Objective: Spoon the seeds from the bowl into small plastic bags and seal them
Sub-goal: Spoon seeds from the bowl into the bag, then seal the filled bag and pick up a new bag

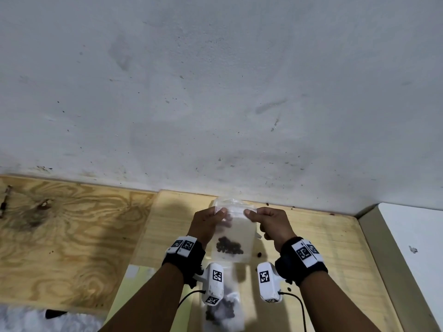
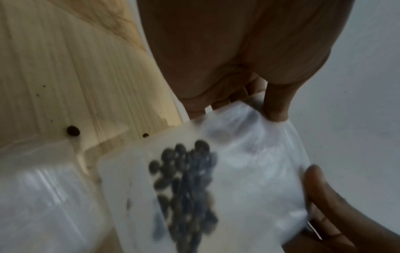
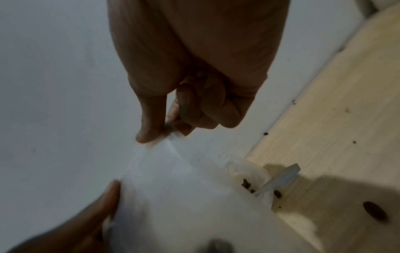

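Observation:
A small clear plastic bag (image 1: pixel 233 232) hangs upright above the wooden table, with a cluster of dark seeds (image 1: pixel 229 245) in its lower half. My left hand (image 1: pixel 212 218) pinches the bag's top left edge between thumb and fingers. My right hand (image 1: pixel 263 216) pinches the top right edge. In the left wrist view the bag (image 2: pixel 249 179) and its seeds (image 2: pixel 186 184) fill the lower middle, blurred. In the right wrist view my thumb and forefinger grip the bag's top edge (image 3: pixel 164 143). The bowl and spoon are out of view.
Another bag holding seeds (image 1: pixel 221 312) lies on the table near my wrists. Loose seeds (image 1: pixel 259 254) are scattered on the pale wooden board (image 1: pixel 311 236). A grey wall (image 1: pixel 215 92) rises right behind the table. A darker plywood panel (image 1: pixel 72 236) lies to the left.

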The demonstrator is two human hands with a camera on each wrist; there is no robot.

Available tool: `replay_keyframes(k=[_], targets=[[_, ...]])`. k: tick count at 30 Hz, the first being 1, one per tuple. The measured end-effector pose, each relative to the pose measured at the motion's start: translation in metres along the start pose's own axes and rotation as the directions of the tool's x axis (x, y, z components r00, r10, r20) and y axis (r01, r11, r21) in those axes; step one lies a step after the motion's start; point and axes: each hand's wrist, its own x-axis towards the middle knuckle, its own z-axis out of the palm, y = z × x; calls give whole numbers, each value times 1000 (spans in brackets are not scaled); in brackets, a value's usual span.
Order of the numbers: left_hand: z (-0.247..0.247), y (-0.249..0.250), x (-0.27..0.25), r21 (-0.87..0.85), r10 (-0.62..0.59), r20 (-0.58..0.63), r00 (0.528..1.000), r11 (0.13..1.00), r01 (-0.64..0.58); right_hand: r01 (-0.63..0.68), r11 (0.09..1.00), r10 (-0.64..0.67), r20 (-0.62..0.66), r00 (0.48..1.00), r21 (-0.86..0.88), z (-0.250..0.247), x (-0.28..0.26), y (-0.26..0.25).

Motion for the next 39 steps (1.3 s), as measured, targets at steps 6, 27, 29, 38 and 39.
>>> replay_keyframes(k=[6,27,29,38,39], targets=[[-1,6,-5,3,-13,-7,1000,1000,13,-17,1000,17,-27,999,25,4,-2,4],[-38,-59,-43,155,-121,32,992,981,115,-60,946,56,-20,998,-319,19,-60,76],[-40,-71,-52,168,-170,-1,985,971,168,-62,917,76,18,997,-395,21,-66,89],[-42,-113,-81,117,-305,-102,947,942,315,-88,813,199,132,971,-576,28,-86,130],[-41,-117,-81,139,-306,-117,945,937,321,-94,803,214,138,967,-589,28,-86,133]])
